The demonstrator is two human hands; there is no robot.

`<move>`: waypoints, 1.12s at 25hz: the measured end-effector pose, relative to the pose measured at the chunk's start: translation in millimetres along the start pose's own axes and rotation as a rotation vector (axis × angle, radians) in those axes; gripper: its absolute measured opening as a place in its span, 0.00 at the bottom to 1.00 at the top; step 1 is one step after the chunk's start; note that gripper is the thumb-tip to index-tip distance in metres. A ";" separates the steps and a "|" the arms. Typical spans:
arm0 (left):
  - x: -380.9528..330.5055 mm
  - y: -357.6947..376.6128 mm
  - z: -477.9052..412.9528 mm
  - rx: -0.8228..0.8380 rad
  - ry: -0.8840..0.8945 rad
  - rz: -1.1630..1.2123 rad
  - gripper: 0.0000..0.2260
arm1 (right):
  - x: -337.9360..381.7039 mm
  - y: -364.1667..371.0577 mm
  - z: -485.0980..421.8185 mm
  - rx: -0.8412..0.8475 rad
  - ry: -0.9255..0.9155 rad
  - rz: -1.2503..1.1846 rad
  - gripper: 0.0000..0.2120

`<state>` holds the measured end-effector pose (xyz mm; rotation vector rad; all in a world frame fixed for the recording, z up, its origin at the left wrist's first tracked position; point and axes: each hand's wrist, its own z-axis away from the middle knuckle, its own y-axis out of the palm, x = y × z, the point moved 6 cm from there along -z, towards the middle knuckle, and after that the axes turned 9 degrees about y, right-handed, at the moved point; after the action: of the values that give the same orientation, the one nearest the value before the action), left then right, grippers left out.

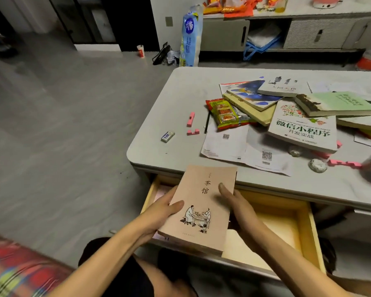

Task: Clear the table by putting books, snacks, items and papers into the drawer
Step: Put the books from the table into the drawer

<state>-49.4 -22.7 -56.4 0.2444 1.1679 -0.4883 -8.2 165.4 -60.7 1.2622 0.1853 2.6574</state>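
I hold a pinkish-tan book (201, 202) with a drawing of two seated figures over the open wooden drawer (304, 232). My left hand (161, 211) grips its left edge and my right hand (234, 202) grips its right edge. On the grey table (159, 116) lie a pile of books (304, 125), a red-green snack packet (225, 112), white papers (225, 144), pink blocks (191, 123), a black pen (206, 123) and a small white-blue pack (167, 136).
Two foil-wrapped lumps (317, 165) and more pink blocks (343, 162) sit near the table's front right. A tall blue tissue pack (190, 37) and a red cup (140, 51) stand on the floor. A low cabinet (287, 33) runs behind. Plaid fabric (15, 273) lies at bottom left.
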 end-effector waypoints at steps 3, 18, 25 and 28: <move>13.1 -14.3 2.7 0.021 -0.063 -0.178 0.18 | -17.8 9.9 -9.8 0.030 0.119 0.023 0.12; 94.4 -106.7 -54.3 -0.503 -0.416 0.056 0.27 | -102.6 64.0 -155.0 -0.005 0.397 -0.141 0.20; 103.0 -108.5 -69.5 -0.358 -0.458 -0.181 0.22 | -128.6 83.7 -171.0 -0.069 0.238 0.134 0.25; 103.8 -106.7 -70.7 -0.310 -0.486 -0.285 0.27 | -117.3 77.1 -167.9 -0.326 0.161 0.695 0.28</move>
<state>-127.8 -110.1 -172.1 -0.3012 0.7857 -0.5690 -75.4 58.7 -239.6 1.1478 -0.7725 3.1556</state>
